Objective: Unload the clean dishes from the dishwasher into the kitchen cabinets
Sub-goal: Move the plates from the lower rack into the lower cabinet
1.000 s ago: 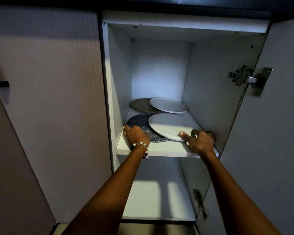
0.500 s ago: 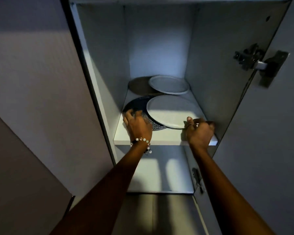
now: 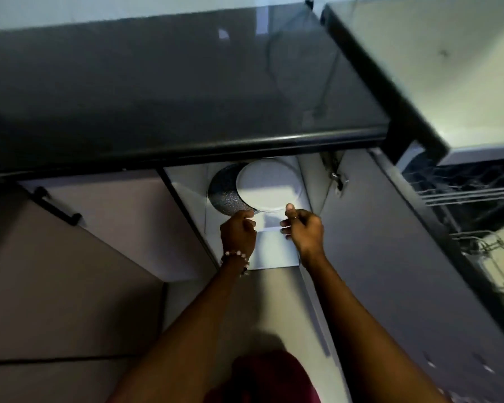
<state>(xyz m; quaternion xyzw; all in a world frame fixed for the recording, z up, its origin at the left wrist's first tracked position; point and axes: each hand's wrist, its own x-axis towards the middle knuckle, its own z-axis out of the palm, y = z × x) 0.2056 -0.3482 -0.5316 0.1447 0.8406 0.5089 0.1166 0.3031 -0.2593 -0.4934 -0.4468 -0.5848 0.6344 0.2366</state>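
Two plates shelved: white plate overlapping dark plate. Left hand, right hand loosely curled, empty. Dishwasher rack contents unclear.

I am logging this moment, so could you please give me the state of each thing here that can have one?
Cabinet door: open.
White plate: lying flat on the shelf, overlapping the dark plate.
Dark speckled plate: flat, partly under the white one.
Left hand: at the shelf edge, grip unclear.
Right hand: thumb touching the white plate's rim.
Dishwasher rack: visible, dishwasher open.
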